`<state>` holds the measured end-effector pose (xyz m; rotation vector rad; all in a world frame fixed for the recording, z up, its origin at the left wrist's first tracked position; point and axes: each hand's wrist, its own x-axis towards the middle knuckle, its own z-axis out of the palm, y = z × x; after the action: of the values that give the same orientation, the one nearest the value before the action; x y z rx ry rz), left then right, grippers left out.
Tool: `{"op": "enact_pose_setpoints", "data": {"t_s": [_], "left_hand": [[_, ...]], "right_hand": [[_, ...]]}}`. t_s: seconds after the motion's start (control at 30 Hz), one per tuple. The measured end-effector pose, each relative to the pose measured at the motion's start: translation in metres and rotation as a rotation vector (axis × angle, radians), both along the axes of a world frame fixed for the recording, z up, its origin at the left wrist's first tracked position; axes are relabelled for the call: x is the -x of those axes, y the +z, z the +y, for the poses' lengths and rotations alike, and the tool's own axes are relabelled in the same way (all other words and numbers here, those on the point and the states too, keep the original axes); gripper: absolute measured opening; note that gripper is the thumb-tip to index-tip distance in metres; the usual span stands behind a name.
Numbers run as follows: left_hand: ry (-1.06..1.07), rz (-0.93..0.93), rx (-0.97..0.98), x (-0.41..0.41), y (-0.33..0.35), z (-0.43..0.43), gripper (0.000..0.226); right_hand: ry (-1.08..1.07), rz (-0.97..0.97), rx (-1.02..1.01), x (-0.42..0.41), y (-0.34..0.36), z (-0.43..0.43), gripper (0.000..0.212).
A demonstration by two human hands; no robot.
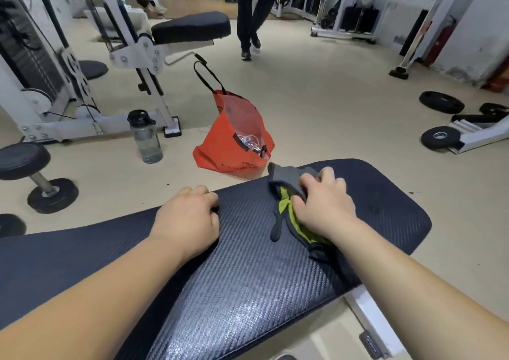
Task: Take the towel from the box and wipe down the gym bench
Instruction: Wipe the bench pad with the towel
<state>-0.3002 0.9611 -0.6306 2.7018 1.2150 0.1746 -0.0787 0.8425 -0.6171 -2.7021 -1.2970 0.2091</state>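
Observation:
A dark padded gym bench [242,271] with a woven texture runs across the lower frame. On its far right part lies a grey and lime-green towel [286,194], bunched up. My right hand [322,202] presses down on the towel and grips it. My left hand [190,216] rests on the bench's far edge with its fingers curled over the padding, holding nothing else. An orange bag [228,150] stands open on the floor just beyond the bench.
A clear water bottle [146,136] stands on the floor left of the bag. A white exercise machine [132,56] fills the far left. Dumbbells [41,177] lie at left, weight plates [440,102] at right. A person's legs [249,15] stand further back.

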Motion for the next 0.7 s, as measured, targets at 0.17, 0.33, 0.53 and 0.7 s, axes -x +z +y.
{"op": "enact_pose_setpoints", "data": {"t_s": [0.17, 0.33, 0.53, 0.7], "left_hand": [[0.015, 0.01, -0.036, -0.006, 0.0, -0.005, 0.022], [0.024, 0.01, -0.011, -0.006, 0.002, -0.008, 0.021], [0.01, 0.15, -0.065, -0.021, 0.013, -0.01, 0.024], [-0.104, 0.34, -0.231, -0.042, 0.023, -0.018, 0.023]], "right_hand": [[0.514, 0.167, -0.064, 0.039, -0.003, -0.006, 0.023], [0.021, 0.12, -0.048, -0.022, 0.001, -0.014, 0.021], [0.271, 0.099, -0.07, -0.001, -0.005, -0.021, 0.025], [0.171, 0.271, -0.125, -0.03, -0.001, -0.029, 0.019]]}}
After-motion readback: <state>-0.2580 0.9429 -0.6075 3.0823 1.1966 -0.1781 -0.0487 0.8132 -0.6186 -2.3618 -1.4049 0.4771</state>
